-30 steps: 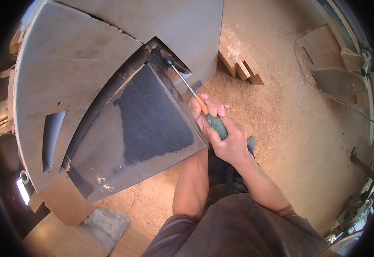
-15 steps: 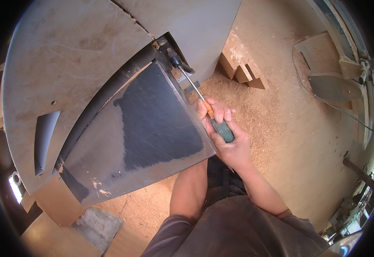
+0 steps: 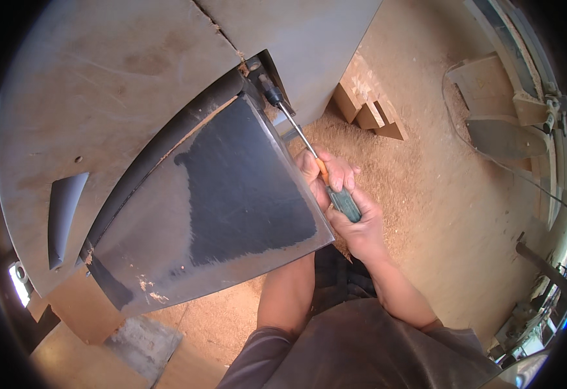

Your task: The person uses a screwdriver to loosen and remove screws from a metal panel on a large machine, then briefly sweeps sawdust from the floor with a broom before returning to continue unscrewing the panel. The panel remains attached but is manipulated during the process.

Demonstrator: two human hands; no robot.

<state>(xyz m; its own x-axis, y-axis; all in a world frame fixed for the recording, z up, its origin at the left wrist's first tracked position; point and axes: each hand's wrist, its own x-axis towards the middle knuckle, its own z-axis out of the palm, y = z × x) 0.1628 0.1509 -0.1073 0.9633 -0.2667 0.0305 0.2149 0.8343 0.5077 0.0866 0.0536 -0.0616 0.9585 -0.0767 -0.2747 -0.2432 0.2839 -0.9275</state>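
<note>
We see a tan floor (image 3: 446, 259) strewn with wood shavings (image 3: 390, 185). Angular wooden pieces (image 3: 364, 97) sit on it. On the right, 2 flat panels (image 3: 488, 81) lie near a thin dark cable (image 3: 527, 172). We notice a bright white patch (image 3: 19, 283) at the far left.

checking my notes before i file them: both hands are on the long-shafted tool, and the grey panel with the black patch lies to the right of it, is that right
Not quite: in the head view, the grey panel with the black patch lies to the left of the tool. The left hand and right hand are indeed both on it.
</note>
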